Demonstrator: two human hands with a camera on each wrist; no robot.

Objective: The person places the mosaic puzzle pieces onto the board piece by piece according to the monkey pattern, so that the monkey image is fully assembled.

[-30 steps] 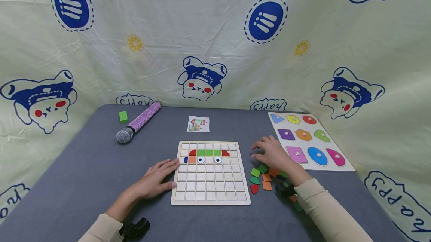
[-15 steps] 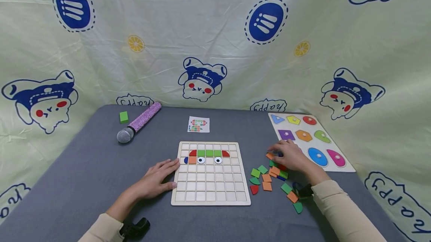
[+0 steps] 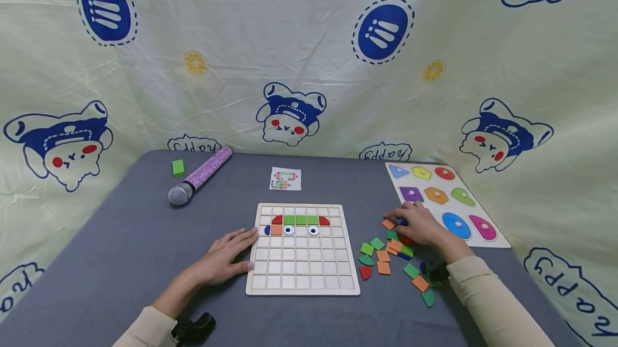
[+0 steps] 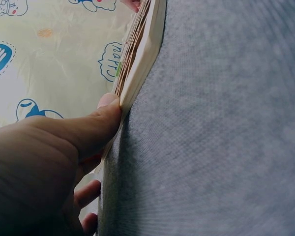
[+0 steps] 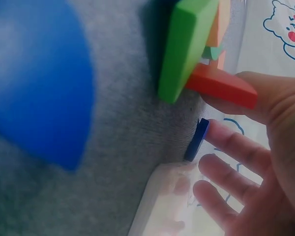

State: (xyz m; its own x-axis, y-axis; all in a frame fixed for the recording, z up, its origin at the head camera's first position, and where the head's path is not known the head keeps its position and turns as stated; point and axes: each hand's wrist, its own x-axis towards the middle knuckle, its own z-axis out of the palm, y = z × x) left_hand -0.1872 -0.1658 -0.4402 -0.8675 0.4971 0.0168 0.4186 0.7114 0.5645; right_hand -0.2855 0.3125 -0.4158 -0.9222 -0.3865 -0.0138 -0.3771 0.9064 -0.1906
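My left hand point(image 3: 224, 258) rests against the left edge of a wooden grid board point(image 3: 301, 268), its thumb point(image 4: 105, 115) pressed to the rim in the left wrist view. Set in the board are green squares point(image 3: 301, 220), red quarter-rounds, an orange square, a blue piece and two eye pieces. Beyond the board's right side, my right hand point(image 3: 420, 223) is low over loose pieces by the shape puzzle. In the right wrist view its fingers are spread, one fingertip at a thin blue piece point(image 5: 196, 140). A red piece point(image 5: 223, 87) partly covers the thumb.
Loose orange, green and red pieces point(image 3: 383, 256) lie right of the board. A knobbed shape puzzle point(image 3: 490, 243) occupies the back right. A small pattern card point(image 3: 296, 171), a glittery purple microphone point(image 3: 207, 169) and a lone green block point(image 3: 178, 168) are toward the back.
My right hand has moved right and slightly down, from the gap beside the board to the pieces near the shape puzzle, and a blue piece now shows at its fingers. The left hand stays put.
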